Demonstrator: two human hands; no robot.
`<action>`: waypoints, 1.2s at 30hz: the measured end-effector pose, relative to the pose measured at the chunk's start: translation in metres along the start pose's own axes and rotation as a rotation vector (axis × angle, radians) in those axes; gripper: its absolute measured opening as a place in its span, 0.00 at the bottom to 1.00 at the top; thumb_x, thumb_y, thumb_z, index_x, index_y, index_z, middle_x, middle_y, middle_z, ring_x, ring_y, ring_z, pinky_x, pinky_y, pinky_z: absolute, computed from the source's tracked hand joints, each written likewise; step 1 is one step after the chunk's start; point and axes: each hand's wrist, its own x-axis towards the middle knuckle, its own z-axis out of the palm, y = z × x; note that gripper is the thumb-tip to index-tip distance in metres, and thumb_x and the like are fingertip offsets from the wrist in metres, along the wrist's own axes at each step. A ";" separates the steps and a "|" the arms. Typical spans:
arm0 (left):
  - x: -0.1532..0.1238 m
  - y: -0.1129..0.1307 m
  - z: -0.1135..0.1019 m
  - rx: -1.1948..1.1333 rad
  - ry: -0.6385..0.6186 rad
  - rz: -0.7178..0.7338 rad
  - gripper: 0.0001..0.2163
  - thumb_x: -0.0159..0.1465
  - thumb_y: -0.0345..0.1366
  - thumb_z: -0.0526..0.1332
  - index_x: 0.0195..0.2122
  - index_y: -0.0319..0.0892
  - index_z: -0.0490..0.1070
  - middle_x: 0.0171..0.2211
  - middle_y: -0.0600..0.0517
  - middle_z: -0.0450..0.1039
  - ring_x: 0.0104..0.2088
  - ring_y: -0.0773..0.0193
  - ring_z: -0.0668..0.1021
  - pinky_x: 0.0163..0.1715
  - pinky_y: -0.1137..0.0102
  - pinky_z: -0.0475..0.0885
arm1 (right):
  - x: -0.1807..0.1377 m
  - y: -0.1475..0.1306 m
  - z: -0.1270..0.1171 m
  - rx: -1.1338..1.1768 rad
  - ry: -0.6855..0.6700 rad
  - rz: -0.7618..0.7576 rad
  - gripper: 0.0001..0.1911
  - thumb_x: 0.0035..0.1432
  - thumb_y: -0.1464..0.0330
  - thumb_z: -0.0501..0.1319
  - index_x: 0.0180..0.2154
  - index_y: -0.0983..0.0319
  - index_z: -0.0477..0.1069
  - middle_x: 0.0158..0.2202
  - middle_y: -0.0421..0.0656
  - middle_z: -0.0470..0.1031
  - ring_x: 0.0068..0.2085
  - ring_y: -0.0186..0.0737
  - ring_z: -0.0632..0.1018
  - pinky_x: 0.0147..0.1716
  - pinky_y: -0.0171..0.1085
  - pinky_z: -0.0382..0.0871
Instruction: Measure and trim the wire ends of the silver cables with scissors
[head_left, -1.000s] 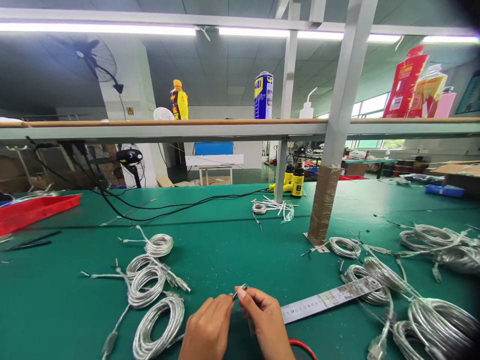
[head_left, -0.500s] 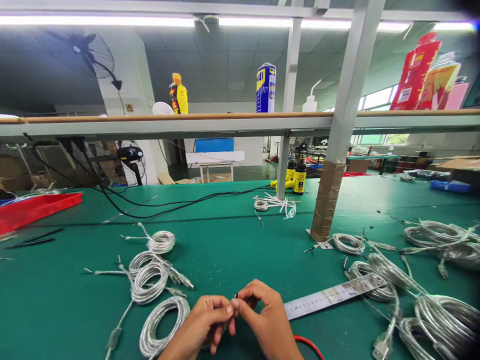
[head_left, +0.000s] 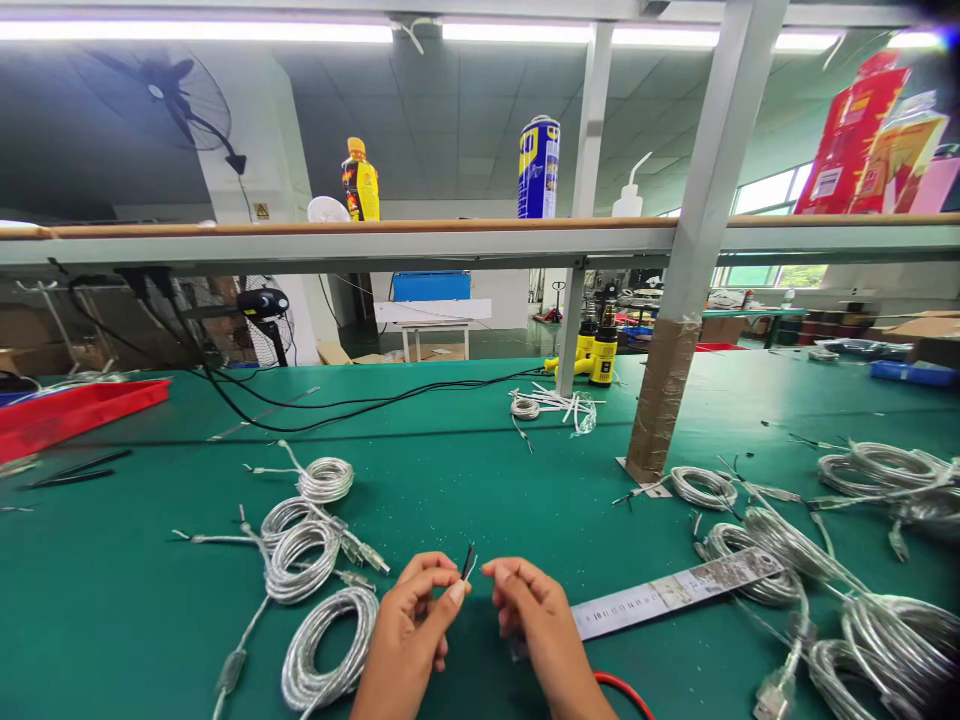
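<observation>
My left hand is closed, pinching the stripped end of a cable between thumb and forefinger. A black wire and a pale wire stick up from the pinch. My right hand is just to the right, apart from the wires, with its fingers curled together; whether anything small is in them is hidden. Beside my right hand lies a steel ruler, slanting up to the right. Part of a red curved thing shows below it. Left of my left hand lies a coiled clear-sheathed cable.
More coiled cables with USB plugs lie at left, and a large pile at right. A taped post stands on the green table. Yellow heat guns and a red tray are farther back. A shelf crosses above.
My hands were together at the cable end; now they are apart, the right one shifted rightward. The black and pale wires now show clearly above my left fingers. The view has shifted slightly.
</observation>
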 end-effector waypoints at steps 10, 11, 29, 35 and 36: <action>0.016 0.008 0.005 0.163 0.180 0.196 0.08 0.53 0.38 0.59 0.28 0.40 0.74 0.33 0.50 0.64 0.29 0.63 0.69 0.27 0.72 0.64 | 0.005 -0.002 0.021 -0.060 -0.231 -0.128 0.13 0.44 0.61 0.62 0.24 0.66 0.72 0.20 0.38 0.65 0.22 0.29 0.60 0.23 0.29 0.54; 0.018 0.008 0.005 0.158 0.184 0.211 0.08 0.53 0.38 0.59 0.28 0.41 0.74 0.34 0.50 0.65 0.32 0.61 0.69 0.30 0.71 0.64 | 0.008 -0.002 0.021 -0.073 -0.224 -0.138 0.13 0.44 0.61 0.62 0.24 0.66 0.72 0.20 0.38 0.65 0.23 0.30 0.60 0.24 0.29 0.55; 0.024 -0.006 0.016 -0.158 0.084 0.138 0.10 0.55 0.42 0.57 0.27 0.40 0.66 0.26 0.55 0.61 0.22 0.70 0.62 0.21 0.76 0.58 | 0.010 -0.014 -0.002 -0.338 -0.119 -0.254 0.13 0.49 0.65 0.58 0.37 0.63 0.70 0.26 0.39 0.65 0.28 0.33 0.65 0.28 0.31 0.59; 0.021 -0.003 0.014 -0.144 -0.157 0.082 0.13 0.57 0.46 0.54 0.25 0.40 0.62 0.17 0.60 0.52 0.18 0.72 0.53 0.17 0.77 0.49 | 0.017 -0.011 -0.004 -0.118 -0.153 -0.230 0.10 0.44 0.63 0.63 0.26 0.63 0.73 0.25 0.40 0.69 0.26 0.31 0.67 0.26 0.31 0.60; 0.020 -0.002 0.014 -0.150 -0.176 0.072 0.13 0.57 0.46 0.54 0.25 0.40 0.62 0.18 0.60 0.54 0.18 0.72 0.53 0.17 0.77 0.49 | 0.018 -0.009 -0.003 -0.075 -0.147 -0.190 0.10 0.43 0.62 0.63 0.24 0.64 0.72 0.23 0.39 0.68 0.23 0.30 0.66 0.24 0.30 0.59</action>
